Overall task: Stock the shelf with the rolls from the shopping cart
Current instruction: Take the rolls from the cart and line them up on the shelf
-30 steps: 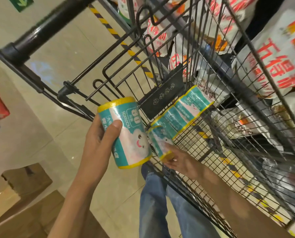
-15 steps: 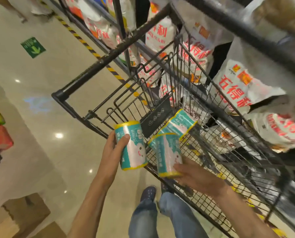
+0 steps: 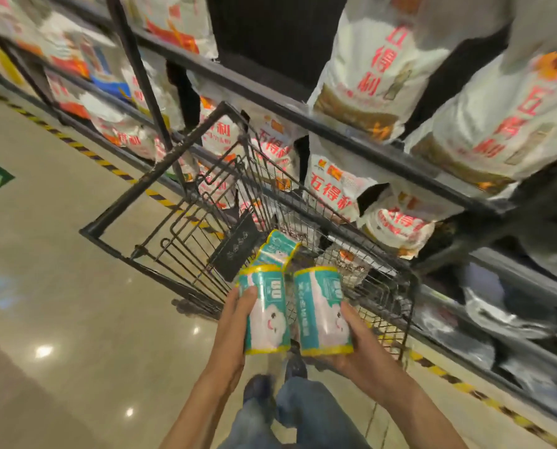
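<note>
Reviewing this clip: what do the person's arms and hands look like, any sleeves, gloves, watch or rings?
Both forearms are bare to the bottom of the frame, with no sleeve in view. The left hand and right hand wear no gloves, and no watch, bracelet or ring shows. Below them are blue jeans and dark shoes.

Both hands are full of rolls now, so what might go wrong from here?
1. Each hand, left hand and right hand, grips a glossy roll, left roll and right roll, from one side only; either might slip.
2. With no free hand, the cart could drift.
3. The shelf looks packed with bags, so finding a gap may be awkward.
</note>
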